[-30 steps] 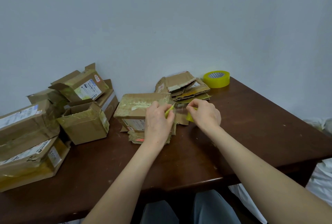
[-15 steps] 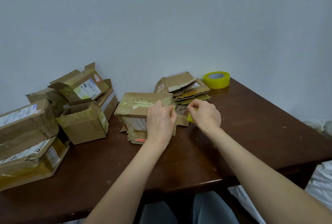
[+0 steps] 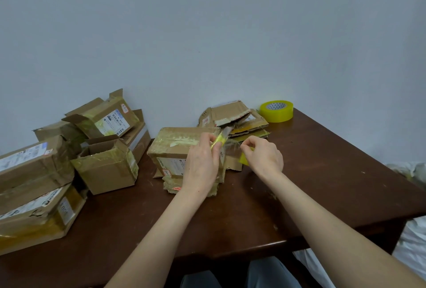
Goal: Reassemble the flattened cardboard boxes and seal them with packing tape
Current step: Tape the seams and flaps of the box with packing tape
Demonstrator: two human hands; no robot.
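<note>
A worn brown cardboard box [image 3: 175,142] with old tape on top stands mid-table. My left hand [image 3: 202,163] rests against its right end, pinching a thin yellow cutter [image 3: 220,139] whose grey tip points up and to the right. My right hand [image 3: 265,158] pinches the yellow-tinted end of a clear tape strip [image 3: 231,147] stretched between both hands beside the box. A yellow roll of packing tape [image 3: 276,112] lies flat at the table's back right. A pile of flattened boxes [image 3: 230,114] sits behind my hands, against the wall.
Several assembled, taped boxes crowd the left of the dark wooden table [image 3: 322,172]: an open-topped one [image 3: 106,167], one tilted on top at the back [image 3: 103,117], and long ones [image 3: 30,167] at the far left. White bags [image 3: 412,241] lie off the right edge.
My left hand has lifted the yellow cutter so its tip now sticks up above the box's corner. My right hand has stayed in place on the tape end.
</note>
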